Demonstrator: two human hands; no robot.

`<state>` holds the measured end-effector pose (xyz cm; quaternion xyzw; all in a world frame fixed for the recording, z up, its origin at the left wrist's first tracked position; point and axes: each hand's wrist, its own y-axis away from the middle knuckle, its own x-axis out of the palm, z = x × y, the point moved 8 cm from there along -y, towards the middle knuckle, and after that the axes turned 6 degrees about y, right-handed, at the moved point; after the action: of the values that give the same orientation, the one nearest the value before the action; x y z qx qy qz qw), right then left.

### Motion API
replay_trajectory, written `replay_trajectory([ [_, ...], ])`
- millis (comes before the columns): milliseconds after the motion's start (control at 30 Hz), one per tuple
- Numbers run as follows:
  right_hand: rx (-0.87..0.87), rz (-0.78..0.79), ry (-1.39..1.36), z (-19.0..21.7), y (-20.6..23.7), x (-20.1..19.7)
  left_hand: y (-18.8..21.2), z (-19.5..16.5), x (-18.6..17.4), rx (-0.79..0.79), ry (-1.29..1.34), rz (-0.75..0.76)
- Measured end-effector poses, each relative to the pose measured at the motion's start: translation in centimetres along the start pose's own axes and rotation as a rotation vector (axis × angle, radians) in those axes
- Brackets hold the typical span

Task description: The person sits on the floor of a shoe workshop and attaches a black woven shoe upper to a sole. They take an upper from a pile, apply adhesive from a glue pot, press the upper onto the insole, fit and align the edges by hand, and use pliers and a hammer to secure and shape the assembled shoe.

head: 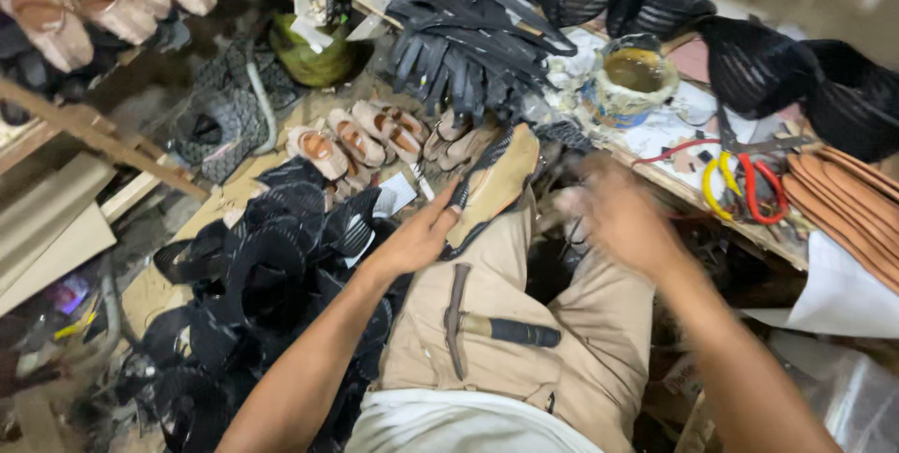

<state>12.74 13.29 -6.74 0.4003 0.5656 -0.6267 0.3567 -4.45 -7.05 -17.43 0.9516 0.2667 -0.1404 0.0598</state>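
Head view — left hand (419,240) on tan shoe sole (496,183), right hand (623,219) blurred

**A shoemaker's workshop**

I sit in a cramped shoemaking workshop. Black woven shoe uppers (272,266) lie heaped on the floor beside my knee, and finished tan sandals (361,139) stand in rows. On my low workbench (674,182) sit a smeared pot of glue (632,79), red and yellow-handled scissors (740,186), a stack of brown leather soles (847,205) and bundled black straps (468,41).
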Motion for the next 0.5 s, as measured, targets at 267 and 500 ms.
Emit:
replay_trajectory([
  [267, -0.077, 0.269, 0.568, 9.0, -1.0, 1.9, -0.4, -5.3, 4.0, 0.27, -0.044, 0.123],
  [500, -0.061, 0.579, 0.463, 7.6, -0.8, 4.6, -1.3, -4.3, 4.7, 0.304, -0.169, 0.138],
])
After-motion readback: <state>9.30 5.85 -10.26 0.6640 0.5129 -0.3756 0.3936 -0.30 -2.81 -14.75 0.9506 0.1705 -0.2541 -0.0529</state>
